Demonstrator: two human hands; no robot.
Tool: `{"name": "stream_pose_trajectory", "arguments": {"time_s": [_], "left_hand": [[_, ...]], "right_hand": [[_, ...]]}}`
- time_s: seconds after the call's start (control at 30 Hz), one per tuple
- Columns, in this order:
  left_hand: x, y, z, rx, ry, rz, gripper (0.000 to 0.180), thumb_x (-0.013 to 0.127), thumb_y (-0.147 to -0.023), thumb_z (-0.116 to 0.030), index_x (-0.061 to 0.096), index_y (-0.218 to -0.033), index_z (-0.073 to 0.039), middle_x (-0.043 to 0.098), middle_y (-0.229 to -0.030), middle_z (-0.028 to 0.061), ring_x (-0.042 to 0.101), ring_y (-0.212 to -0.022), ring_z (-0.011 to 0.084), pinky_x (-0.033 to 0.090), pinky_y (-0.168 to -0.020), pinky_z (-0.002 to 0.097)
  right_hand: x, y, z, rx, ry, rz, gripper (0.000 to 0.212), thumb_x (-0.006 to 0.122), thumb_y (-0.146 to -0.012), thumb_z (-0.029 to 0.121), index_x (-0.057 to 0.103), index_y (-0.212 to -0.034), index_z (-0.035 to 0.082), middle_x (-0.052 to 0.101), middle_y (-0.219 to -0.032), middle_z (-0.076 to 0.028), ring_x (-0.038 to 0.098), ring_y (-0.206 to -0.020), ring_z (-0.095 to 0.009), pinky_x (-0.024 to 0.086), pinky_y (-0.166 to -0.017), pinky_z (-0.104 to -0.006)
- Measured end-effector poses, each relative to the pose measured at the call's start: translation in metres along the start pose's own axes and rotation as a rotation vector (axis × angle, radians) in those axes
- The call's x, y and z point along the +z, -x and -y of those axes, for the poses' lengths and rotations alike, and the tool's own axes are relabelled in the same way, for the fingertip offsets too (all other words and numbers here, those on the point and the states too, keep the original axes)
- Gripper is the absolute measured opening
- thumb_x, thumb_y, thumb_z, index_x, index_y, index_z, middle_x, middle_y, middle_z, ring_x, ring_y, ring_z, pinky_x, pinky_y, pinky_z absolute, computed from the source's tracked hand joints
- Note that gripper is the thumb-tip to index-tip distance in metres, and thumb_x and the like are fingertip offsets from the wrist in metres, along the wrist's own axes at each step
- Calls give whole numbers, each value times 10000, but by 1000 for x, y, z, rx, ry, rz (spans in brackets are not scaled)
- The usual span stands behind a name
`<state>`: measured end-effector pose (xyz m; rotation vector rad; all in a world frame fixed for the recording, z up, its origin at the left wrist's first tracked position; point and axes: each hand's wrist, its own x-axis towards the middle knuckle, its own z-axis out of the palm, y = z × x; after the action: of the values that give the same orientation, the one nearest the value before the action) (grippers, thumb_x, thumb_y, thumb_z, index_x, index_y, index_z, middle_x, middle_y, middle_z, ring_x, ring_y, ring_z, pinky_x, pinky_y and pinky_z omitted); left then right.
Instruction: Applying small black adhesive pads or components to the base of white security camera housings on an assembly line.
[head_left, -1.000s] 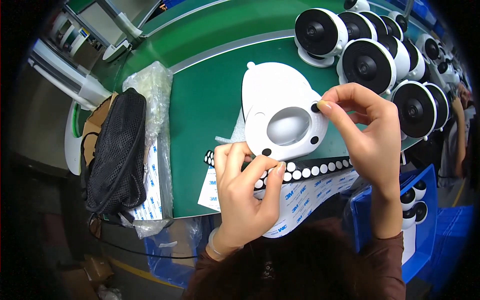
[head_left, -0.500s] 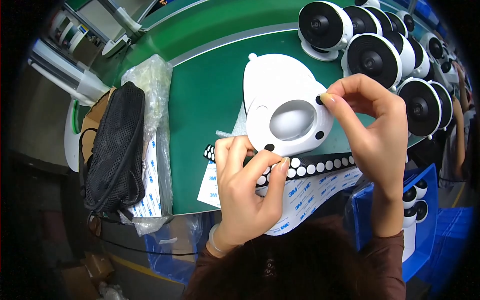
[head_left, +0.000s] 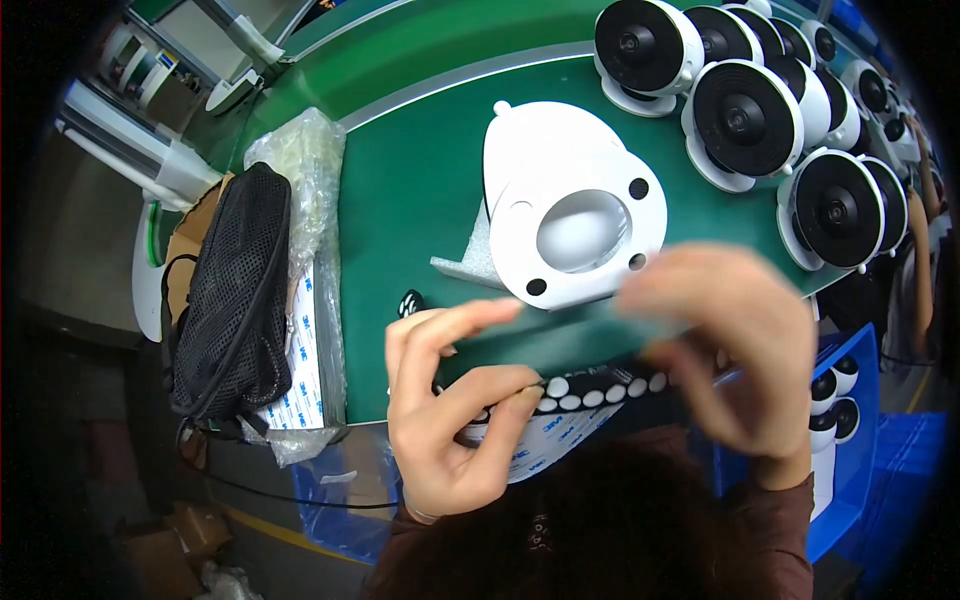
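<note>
The left hand (head_left: 445, 430) pinches a white-dotted black strip (head_left: 600, 393) near a white device (head_left: 575, 170) atop the green counter (head_left: 400, 200); the right hand (head_left: 745, 345) is blurred, its grip unclear. A hard tug could crease the strip; a careless sweep could nudge the device.
</note>
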<state>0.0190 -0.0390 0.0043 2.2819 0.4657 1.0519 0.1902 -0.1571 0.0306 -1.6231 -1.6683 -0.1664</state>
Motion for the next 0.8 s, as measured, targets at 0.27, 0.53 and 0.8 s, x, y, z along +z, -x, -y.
{"name": "stream_pose_trajectory", "arguments": {"time_s": [0.27, 0.53, 0.8], "left_hand": [[5, -4, -2, 89, 95, 81, 114, 621, -608, -8, 631, -720, -24, 593, -748, 59, 471, -674, 195, 344, -645, 288], [10, -8, -6, 91, 35, 80, 128, 639, -584, 18, 625, -683, -62, 534, -606, 6, 444, -564, 168, 289, -592, 272], [17, -7, -3, 92, 16, 52, 108, 644, -598, 16, 607, -667, -59, 522, -593, 10, 437, -558, 168, 286, -604, 278]], "right_hand": [[15, 10, 13, 127, -198, 94, 171, 660, -640, -15, 628, -801, 36, 543, -623, -66, 518, -525, -213, 389, -462, -295], [23, 12, 12, 66, -225, -66, 186, 696, -604, -34, 633, -761, 46, 605, -717, -64, 570, -608, -174, 435, -514, -253], [25, 13, 12, 106, -127, -25, 204, 704, -592, -35, 611, -753, 51, 604, -726, -48, 575, -644, -181, 443, -517, -258]]}}
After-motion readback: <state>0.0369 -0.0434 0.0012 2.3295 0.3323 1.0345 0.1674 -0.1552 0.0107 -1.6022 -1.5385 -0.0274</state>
